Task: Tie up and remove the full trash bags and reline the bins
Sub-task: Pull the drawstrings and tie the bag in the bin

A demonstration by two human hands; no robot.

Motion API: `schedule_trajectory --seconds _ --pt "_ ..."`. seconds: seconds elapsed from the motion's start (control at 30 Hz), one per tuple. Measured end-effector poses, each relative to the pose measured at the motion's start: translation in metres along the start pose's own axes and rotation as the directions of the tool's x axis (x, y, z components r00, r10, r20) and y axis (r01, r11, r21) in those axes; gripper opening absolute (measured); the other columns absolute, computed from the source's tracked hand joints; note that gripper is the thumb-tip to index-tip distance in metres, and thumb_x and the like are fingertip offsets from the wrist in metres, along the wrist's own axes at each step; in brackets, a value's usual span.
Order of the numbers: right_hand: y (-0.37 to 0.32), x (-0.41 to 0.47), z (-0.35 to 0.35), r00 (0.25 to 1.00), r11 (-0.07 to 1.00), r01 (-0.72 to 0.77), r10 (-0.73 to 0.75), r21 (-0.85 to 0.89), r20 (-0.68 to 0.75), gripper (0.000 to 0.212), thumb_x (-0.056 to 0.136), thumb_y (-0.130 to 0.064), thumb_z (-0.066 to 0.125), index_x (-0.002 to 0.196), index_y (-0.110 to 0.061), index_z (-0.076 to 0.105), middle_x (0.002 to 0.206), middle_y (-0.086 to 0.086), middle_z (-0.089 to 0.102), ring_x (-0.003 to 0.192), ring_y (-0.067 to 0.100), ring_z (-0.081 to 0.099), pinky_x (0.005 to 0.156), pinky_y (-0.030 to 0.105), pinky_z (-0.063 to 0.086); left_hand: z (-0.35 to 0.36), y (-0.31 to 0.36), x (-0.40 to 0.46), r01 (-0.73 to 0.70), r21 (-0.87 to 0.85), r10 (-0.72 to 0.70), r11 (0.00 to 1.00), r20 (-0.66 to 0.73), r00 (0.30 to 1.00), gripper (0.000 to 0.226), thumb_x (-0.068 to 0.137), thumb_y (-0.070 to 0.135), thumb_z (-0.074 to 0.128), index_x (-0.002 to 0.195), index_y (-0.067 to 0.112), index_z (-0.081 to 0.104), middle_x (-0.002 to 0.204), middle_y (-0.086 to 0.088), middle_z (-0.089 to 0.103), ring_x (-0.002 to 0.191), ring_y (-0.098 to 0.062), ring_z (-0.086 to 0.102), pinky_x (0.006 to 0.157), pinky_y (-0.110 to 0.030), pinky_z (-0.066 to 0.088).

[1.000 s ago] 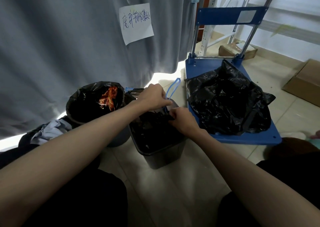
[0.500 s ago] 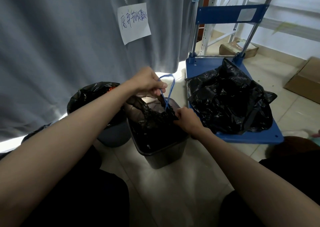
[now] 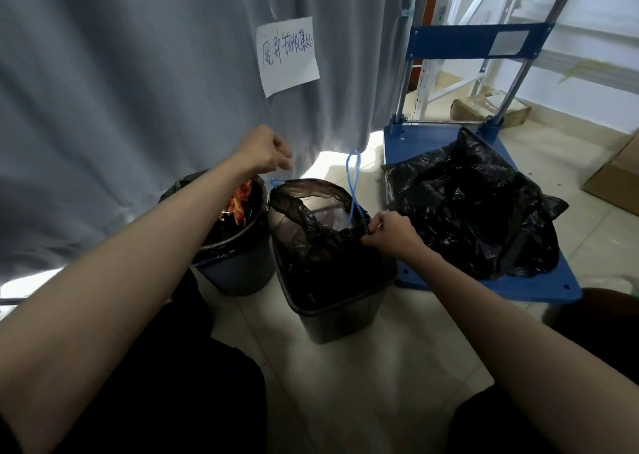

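Black bag (image 3: 311, 225) rim gathered in right hand (image 3: 390, 234); left hand (image 3: 264, 151) raised clear.

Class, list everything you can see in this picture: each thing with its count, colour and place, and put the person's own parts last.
Square bin: one, dark, floor centre.
Bag in square bin: one, black, mouth half gathered.
Drawstring: one, blue, looped up above that bag's mouth.
Round bin: one, dark, left of square bin, black liner, orange rubbish.
Cart: one, blue, right.
Bags on cart: black heap; count unclear.
Curtain: one, grey, behind.
Paper note: one, white, on curtain.
Cardboard boxes: brown, far right.
Left hand: raised, fingers curled.
Right hand: grips bag's mouth.
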State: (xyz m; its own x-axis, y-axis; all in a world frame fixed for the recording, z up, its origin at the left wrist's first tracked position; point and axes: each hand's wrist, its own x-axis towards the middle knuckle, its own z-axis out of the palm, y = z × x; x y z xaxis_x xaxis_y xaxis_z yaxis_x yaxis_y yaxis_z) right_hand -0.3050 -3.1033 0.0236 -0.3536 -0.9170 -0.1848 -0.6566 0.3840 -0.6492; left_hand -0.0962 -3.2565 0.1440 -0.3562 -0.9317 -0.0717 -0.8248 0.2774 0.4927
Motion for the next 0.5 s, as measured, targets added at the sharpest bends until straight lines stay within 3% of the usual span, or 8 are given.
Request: schedule_trajectory --seconds 0.1,0.2,0.33,0.43,0.5 --pt "-0.017 0.004 -0.006 0.999 1.000 -0.005 0.006 0.029 -0.045 0.027 0.070 -0.036 0.074 0.072 -0.015 0.058 0.083 0.005 0.066 0.088 0.029 0.065 0.083 0.040 0.054 0.003 -0.022 0.011 0.107 0.051 -0.102 0.993 -0.092 0.991 0.032 0.088 0.034 0.069 0.106 0.008 0.072 0.110 -0.010 0.070 0.099 -0.023 0.063 0.084 -0.030 0.045" --pt "-0.040 0.008 -0.011 0.993 1.000 0.000 0.004 0.030 -0.119 0.035 0.074 -0.041 0.064 0.083 -0.009 0.053 0.089 0.012 0.064 0.086 0.033 0.060 0.074 0.036 0.050 0.019 -0.033 0.011 0.181 0.091 -0.178 0.979 -0.035 0.983 0.053 0.091 0.048 0.060 0.114 0.000 0.065 0.119 -0.018 0.065 0.110 -0.033 0.059 0.086 -0.033 0.045" --pt "-0.063 0.012 -0.017 0.983 0.999 0.040 -0.036 0.017 -0.178 0.029 0.078 -0.039 0.060 0.085 -0.012 0.051 0.088 0.009 0.061 0.085 0.032 0.058 0.073 0.036 0.047 0.038 -0.042 0.015 0.218 0.022 -0.219 0.976 0.021 0.976 0.053 0.093 0.045 0.058 0.117 -0.002 0.063 0.120 -0.022 0.064 0.111 -0.035 0.061 0.083 -0.031 0.046" --pt "-0.084 0.016 -0.023 0.969 0.993 0.115 -0.110 0.010 -0.221 0.028 0.078 -0.038 0.058 0.082 -0.011 0.052 0.084 0.008 0.061 0.081 0.031 0.059 0.069 0.037 0.048 0.042 -0.047 0.019 0.238 -0.062 -0.236 0.969 0.037 0.971 0.044 0.087 0.035 0.071 0.111 0.000 0.069 0.113 -0.019 0.068 0.106 -0.032 0.065 0.090 -0.034 0.051" --pt "-0.101 0.019 -0.027 0.957 0.983 0.183 -0.179 -0.007 -0.230 0.025 0.077 -0.036 0.057 0.074 -0.012 0.050 0.074 0.006 0.059 0.075 0.029 0.059 0.065 0.038 0.048 0.040 -0.047 0.020 0.233 -0.152 -0.231 0.960 0.034 0.972 0.033 0.080 0.025 0.079 0.102 0.001 0.073 0.102 -0.014 0.072 0.093 -0.026 0.067 0.085 -0.031 0.053"
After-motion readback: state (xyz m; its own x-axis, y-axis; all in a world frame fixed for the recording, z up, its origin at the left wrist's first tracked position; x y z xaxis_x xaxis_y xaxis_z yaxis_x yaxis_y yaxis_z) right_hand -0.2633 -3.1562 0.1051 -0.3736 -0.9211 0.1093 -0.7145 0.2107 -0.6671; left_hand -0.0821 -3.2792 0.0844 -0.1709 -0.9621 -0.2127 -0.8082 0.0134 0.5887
